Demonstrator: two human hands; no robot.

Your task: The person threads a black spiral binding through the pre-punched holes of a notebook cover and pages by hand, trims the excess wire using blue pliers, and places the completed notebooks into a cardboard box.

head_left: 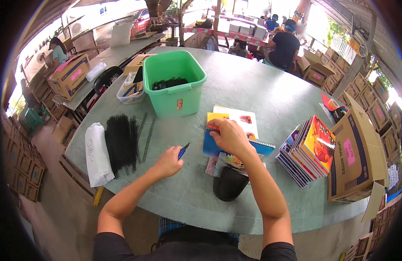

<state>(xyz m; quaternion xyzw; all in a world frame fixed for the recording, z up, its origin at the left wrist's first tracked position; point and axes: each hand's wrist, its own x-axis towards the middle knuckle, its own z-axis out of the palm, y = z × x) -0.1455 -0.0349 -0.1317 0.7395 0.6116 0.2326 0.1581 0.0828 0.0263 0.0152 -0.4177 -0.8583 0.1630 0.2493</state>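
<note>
In my left hand (pixel 165 162), fingers closed, is a small blue-handled tool (pixel 182 152) with a dark pointed tip; its jaws are too small to make out. My right hand (pixel 229 134) pinches the upper edge of a blue and yellow notebook (pixel 211 144), where a bit of dark spiral wire sticks out to the left. Beneath my right wrist a spiral-bound blue pad (pixel 262 147) shows its coil. Printed sheets (pixel 246 121) lie behind it. A black rounded object (pixel 230 184) sits nearer to me, partly over other printed covers.
Loose black spiral coils (pixel 122 143) lie at left beside a white wrapped pack (pixel 98 152). A green bin (pixel 175 98) holds more coils, next to a clear tray (pixel 132 98) of tools. At right stand stacked notebooks (pixel 307 150) and an open carton (pixel 355 152). People sit farther back.
</note>
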